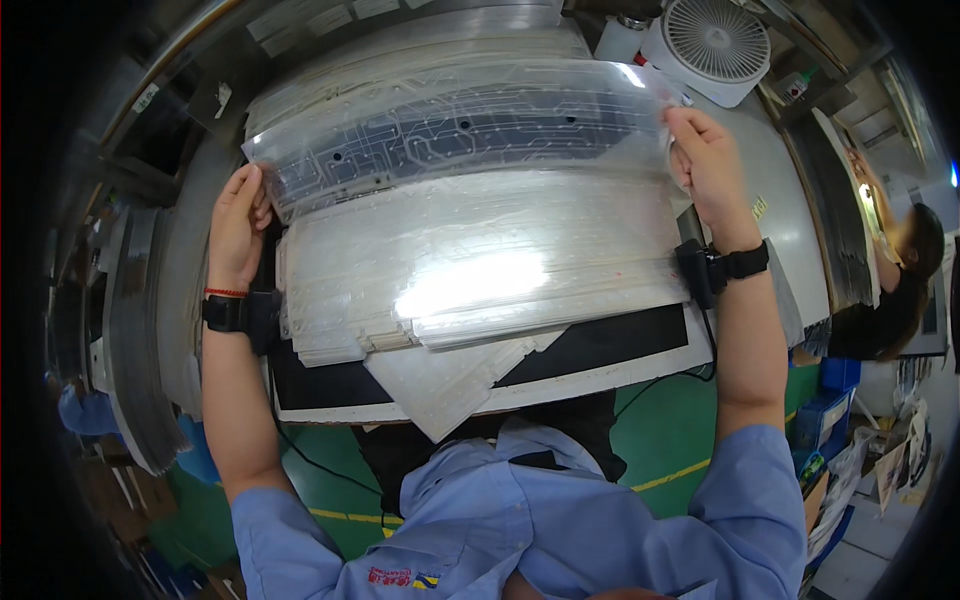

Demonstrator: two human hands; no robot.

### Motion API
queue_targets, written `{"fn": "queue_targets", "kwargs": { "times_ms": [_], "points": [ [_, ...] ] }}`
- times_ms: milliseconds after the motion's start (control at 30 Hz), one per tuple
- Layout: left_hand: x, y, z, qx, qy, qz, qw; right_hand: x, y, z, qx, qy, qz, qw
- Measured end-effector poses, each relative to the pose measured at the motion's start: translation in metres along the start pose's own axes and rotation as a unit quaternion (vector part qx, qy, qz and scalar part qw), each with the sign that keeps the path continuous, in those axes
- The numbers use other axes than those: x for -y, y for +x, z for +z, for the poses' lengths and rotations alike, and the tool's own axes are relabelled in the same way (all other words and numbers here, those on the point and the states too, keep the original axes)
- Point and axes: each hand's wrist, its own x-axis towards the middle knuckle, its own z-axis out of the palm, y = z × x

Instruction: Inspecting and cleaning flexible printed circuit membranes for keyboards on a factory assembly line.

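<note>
A transparent plastic sheet with printed silvery circuit lines [440, 130] is stretched between my two hands, with a dark area showing through it. My left hand [238, 222] pinches its left edge near the lower corner. At the right edge, my right hand [708, 170] grips it between thumb and fingers. Just nearer to me lies a thick stack of similar film sheets [480, 225], its front edges uneven and a strong glare on top. A loose pale sheet [435, 390] sticks out under the stack, one corner pointing toward me. Each wrist wears a black strap with a small device.
A black mat [620, 345] lies beneath the stack on the white table edge [330, 412]. More stacked sheets [420, 55] are behind. A white fan [715, 50] and a bottle [622, 38] stand back right. Another person [890, 270] works at far right.
</note>
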Motion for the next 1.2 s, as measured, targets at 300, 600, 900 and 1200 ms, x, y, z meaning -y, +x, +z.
{"fn": "queue_targets", "kwargs": {
  "times_ms": [300,600,900,1200],
  "points": [
    [-0.003,-0.002,0.026,-0.006,0.077,0.005,0.997,-0.003,0.004,0.007,-0.045,0.001,-0.004,0.999],
    [-0.013,-0.012,0.044,0.034,-0.007,-0.027,0.999,0.004,0.002,0.010,-0.035,-0.049,0.061,0.996],
    [-0.006,-0.009,0.037,0.025,0.007,-0.037,0.999,-0.011,0.006,-0.003,-0.003,0.003,0.044,0.999],
    [-0.008,-0.010,0.033,0.011,0.051,-0.027,0.998,-0.008,0.004,0.004,0.029,0.019,0.047,0.998]
  ]
}}
